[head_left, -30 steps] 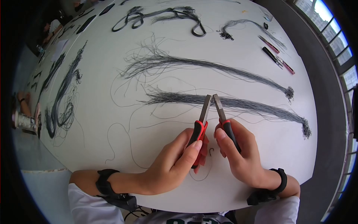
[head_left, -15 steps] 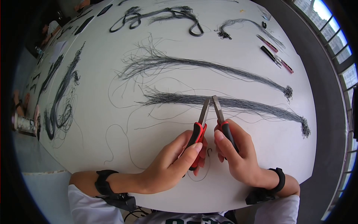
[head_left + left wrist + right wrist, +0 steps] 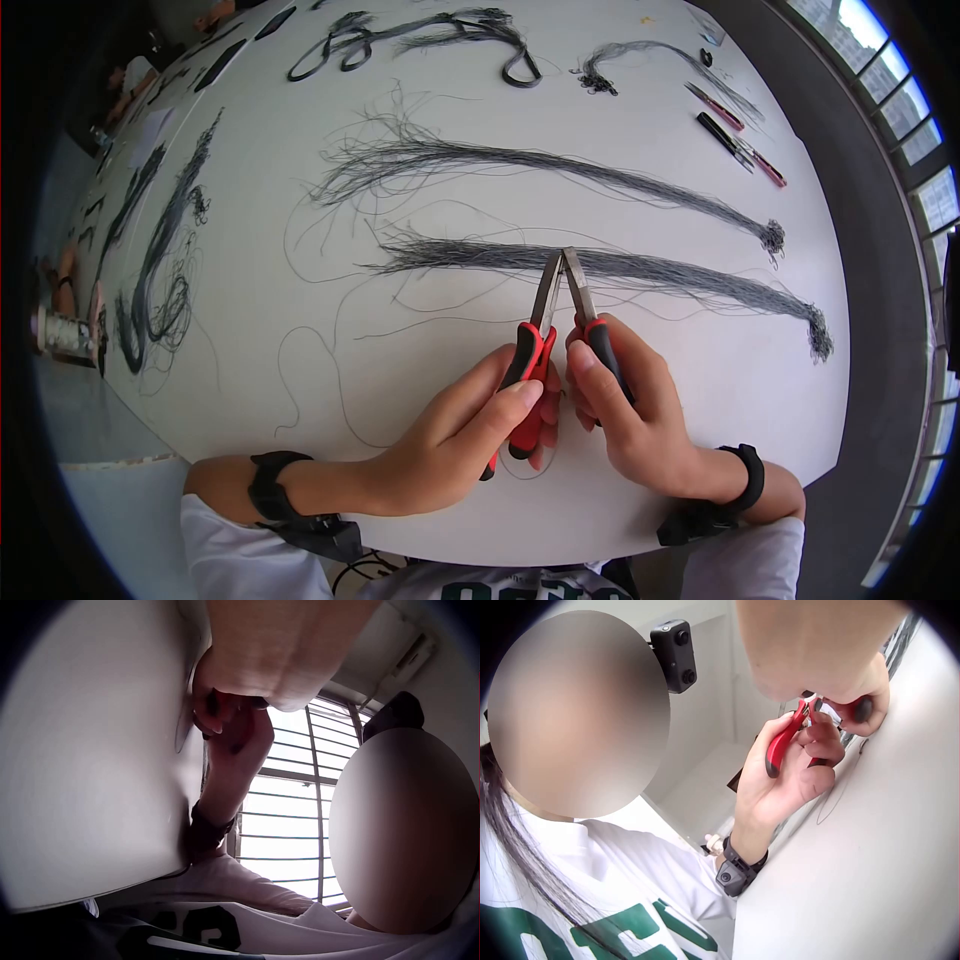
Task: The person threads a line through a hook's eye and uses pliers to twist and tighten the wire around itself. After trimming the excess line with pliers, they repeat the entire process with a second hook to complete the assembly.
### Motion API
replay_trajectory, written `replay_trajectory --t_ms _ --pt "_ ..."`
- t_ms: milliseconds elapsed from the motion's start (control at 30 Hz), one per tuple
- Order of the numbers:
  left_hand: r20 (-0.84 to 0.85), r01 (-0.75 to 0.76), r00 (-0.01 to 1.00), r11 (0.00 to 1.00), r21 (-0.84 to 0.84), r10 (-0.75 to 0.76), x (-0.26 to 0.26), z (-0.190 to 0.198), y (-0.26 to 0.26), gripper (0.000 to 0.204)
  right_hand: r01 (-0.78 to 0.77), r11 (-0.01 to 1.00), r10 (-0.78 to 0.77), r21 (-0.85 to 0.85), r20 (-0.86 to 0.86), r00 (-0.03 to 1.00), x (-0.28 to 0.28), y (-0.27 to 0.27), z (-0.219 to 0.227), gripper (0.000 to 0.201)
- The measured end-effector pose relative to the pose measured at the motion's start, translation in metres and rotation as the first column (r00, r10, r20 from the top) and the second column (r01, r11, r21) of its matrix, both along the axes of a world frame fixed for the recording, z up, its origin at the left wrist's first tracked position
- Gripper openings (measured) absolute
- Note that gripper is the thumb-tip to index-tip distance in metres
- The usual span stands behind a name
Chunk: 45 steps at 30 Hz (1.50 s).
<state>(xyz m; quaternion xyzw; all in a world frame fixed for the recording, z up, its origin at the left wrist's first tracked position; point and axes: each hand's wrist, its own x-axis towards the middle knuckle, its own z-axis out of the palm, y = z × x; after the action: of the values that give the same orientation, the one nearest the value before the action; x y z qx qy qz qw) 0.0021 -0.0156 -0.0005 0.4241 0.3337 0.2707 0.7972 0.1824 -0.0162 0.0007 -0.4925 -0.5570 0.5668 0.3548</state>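
In the head view the left hand (image 3: 455, 435) grips red-and-black pliers (image 3: 528, 385), fingers curled round the handles. The right hand (image 3: 635, 415) holds a second pair of pliers (image 3: 598, 345) with thumb and fingers. Both metal noses point away from the body, and their tips meet or nearly meet over the nearer bundle of dark strands (image 3: 680, 272); anything between the tips is too small to tell. In the right wrist view the left hand (image 3: 791, 769) is wrapped round the red handles (image 3: 786, 742).
Behind lies another long strand bundle (image 3: 590, 172), its knotted end at the right. Looped bundles (image 3: 430, 38) lie at the back, more (image 3: 165, 260) at the left. Small tools (image 3: 722, 135) rest at the back right. A loose strand (image 3: 335, 370) curls left of the hands.
The two plier tips have drawn closer together, and the right hand has shifted slightly left. The hook-like piece seen between the hands earlier is hidden in the head view.
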Motion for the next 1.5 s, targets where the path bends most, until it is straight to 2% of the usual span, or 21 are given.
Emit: replay_trajectory --t_ms 33,167,267,333,433,600,733,800,1100,1233,1367,1433,1500 --pt "0.113 -0.011 0.993 0.998 -0.054 0.017 0.001 0.000 0.000 0.026 0.000 1.000 0.000 0.001 0.000 1.000 0.000 0.000 0.000 0.022" --pt "0.123 -0.035 0.991 0.990 -0.137 0.052 0.001 0.001 0.001 0.025 0.002 1.000 -0.003 -0.020 -0.050 0.999 -0.003 -0.002 0.004 0.023" --pt "0.105 -0.019 0.994 0.996 -0.083 0.027 0.000 -0.002 0.000 0.027 -0.003 1.000 0.001 -0.030 -0.071 0.997 -0.005 -0.003 0.004 0.023" --pt "0.019 -0.002 1.000 1.000 -0.004 0.002 0.001 -0.002 -0.002 0.032 -0.001 1.000 -0.002 -0.028 -0.077 0.997 -0.006 -0.004 0.003 0.023" --pt "0.073 -0.055 0.996 0.998 -0.008 0.055 0.004 -0.005 -0.004 0.035 0.019 1.000 -0.019 -0.008 -0.070 0.997 -0.009 -0.004 0.002 0.023" --pt "0.072 -0.080 0.994 0.997 -0.018 0.081 0.006 -0.005 -0.006 0.032 0.042 0.999 -0.043 -0.011 -0.018 0.999 -0.011 -0.007 0.007 0.021" --pt "0.065 -0.094 0.993 0.996 -0.004 0.094 0.006 -0.006 -0.007 0.032 0.053 0.999 -0.053 -0.014 -0.060 0.997 -0.012 -0.006 0.009 0.019" --pt "0.048 -0.093 0.995 0.996 0.001 0.092 0.007 -0.002 -0.007 0.032 0.045 0.998 -0.046 0.047 0.021 0.999 -0.012 -0.006 0.009 0.019" --pt "0.023 -0.069 0.997 0.997 0.044 0.068 0.006 -0.003 -0.007 0.036 0.080 0.975 -0.106 0.207 0.119 0.987 -0.014 -0.008 -0.003 0.019" --pt "0.004 -0.077 0.997 0.994 0.073 0.077 0.007 -0.003 -0.008 0.037 0.092 0.990 -0.103 0.104 0.107 0.989 -0.016 -0.010 0.005 0.019" --pt "-0.027 -0.053 0.998 0.998 0.041 0.055 0.003 -0.002 -0.008 0.037 0.109 0.987 -0.120 0.122 0.091 0.989 -0.017 -0.013 -0.005 0.020" --pt "-0.081 0.042 0.996 0.988 0.146 -0.030 0.002 -0.002 -0.006 0.054 0.118 0.985 -0.129 0.123 0.085 0.988 -0.017 -0.014 -0.007 0.020" --pt "-0.077 0.039 0.997 0.987 0.157 -0.027 0.003 -0.003 -0.007 0.053 0.095 0.974 -0.119 0.208 0.109 0.987 -0.017 -0.013 -0.008 0.020"
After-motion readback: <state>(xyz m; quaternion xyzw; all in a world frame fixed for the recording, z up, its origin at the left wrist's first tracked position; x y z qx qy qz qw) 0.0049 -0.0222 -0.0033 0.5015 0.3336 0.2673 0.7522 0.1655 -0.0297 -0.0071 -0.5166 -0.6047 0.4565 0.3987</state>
